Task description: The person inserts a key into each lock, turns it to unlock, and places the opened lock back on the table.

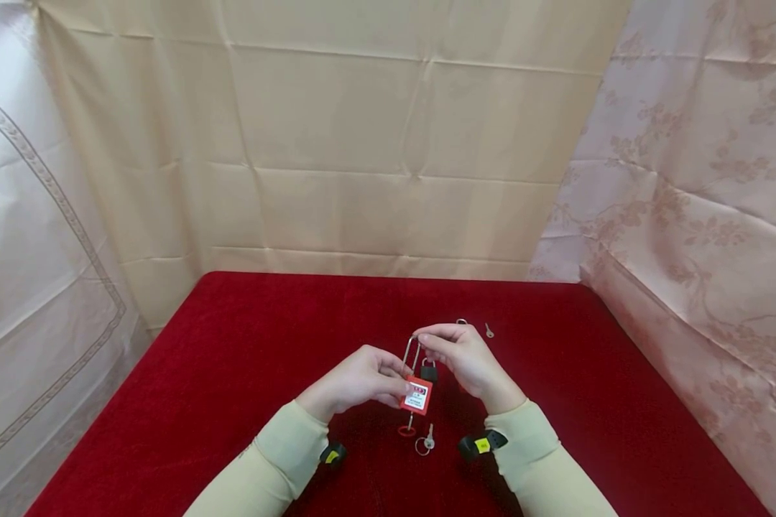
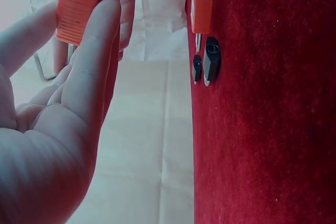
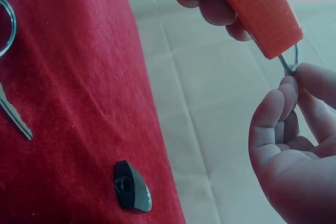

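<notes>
Red padlock pinched in left grip, shackle in right grip; black padlock, key nearby.

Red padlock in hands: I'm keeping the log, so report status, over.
Left hand grips padlock; right hand pinches shackle end. Padlock raised off table. Nothing seen blocking; black padlock just beyond, on table.
</notes>
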Motion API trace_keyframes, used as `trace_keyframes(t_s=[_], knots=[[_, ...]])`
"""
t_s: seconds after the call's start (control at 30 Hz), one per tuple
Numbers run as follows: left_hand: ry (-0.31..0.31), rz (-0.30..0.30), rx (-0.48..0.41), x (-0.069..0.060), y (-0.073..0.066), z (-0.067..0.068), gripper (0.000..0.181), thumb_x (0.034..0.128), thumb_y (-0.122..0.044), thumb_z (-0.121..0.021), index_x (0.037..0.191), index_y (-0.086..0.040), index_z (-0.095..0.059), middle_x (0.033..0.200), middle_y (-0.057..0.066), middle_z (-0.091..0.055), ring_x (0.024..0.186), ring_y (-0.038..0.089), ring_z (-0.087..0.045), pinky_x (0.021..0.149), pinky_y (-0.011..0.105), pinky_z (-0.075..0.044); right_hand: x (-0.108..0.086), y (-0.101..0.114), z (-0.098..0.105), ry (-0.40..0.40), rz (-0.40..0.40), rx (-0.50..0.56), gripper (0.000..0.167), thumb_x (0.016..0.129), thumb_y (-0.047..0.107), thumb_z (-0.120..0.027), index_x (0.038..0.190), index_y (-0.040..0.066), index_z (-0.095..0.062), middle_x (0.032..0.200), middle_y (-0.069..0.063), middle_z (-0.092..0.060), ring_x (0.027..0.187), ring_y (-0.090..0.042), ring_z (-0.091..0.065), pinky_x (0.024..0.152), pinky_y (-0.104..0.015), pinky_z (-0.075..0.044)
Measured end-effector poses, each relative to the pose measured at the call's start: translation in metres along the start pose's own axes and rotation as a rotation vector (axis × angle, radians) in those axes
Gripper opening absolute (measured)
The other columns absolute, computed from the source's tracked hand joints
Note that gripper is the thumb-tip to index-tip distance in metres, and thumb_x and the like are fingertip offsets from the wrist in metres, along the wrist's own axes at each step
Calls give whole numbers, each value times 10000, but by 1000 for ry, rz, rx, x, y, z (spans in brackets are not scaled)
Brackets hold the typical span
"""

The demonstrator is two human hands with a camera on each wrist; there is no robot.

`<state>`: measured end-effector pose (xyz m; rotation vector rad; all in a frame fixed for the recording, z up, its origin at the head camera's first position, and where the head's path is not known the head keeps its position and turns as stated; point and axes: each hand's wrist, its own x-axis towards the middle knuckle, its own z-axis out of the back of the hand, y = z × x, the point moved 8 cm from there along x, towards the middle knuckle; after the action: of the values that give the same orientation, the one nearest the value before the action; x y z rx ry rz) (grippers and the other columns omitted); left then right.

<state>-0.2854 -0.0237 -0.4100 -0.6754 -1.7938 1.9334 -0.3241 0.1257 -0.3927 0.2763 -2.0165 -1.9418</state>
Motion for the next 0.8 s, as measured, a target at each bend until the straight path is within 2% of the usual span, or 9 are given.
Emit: trace_keyframes(t_s=[0.4, 0.53, 0.67, 0.8], knots=[[-9, -15, 4, 0, -2, -2, 237, 869, 6, -726, 1073, 116, -678, 916, 153, -734, 804, 193, -711, 753, 402, -621, 2, -7, 2, -39, -45, -31, 278, 978, 89, -683, 1207, -68, -698, 1034, -72, -741, 871, -224, -655, 832, -341, -583], [-26, -14, 7, -1, -4, 1, 229, 871, -8, -734, 1068, 98, -686, 914, 154, -736, 814, 204, -718, 752, 395, -621, 2, -2, 2, -49, -40, -35, 323, 988, 124, -683, 1240, -78, -670, 1009, -98, -713, 906, -283, -634, 813, -327, -579], [-53, -23, 9, -3, -9, 7, 241, 877, -27, -743, 1082, 86, -684, 933, 163, -737, 837, 222, -725, 764, 394, -619, 0, 11, 4, -69, 12, -37, 342, 995, 133, -673, 1262, -79, -643, 1025, -122, -686, 921, -283, -635, 811, -322, -584], [-81, -54, 18, -8, -19, 13, 268, 888, -34, -742, 1112, 95, -671, 958, 170, -734, 855, 231, -726, 783, 401, -616, -7, 31, 5, -90, 102, -14, 326, 997, 112, -664, 1280, -47, -628, 1057, -130, -690, 917, -251, -662, 801, -325, -597]])
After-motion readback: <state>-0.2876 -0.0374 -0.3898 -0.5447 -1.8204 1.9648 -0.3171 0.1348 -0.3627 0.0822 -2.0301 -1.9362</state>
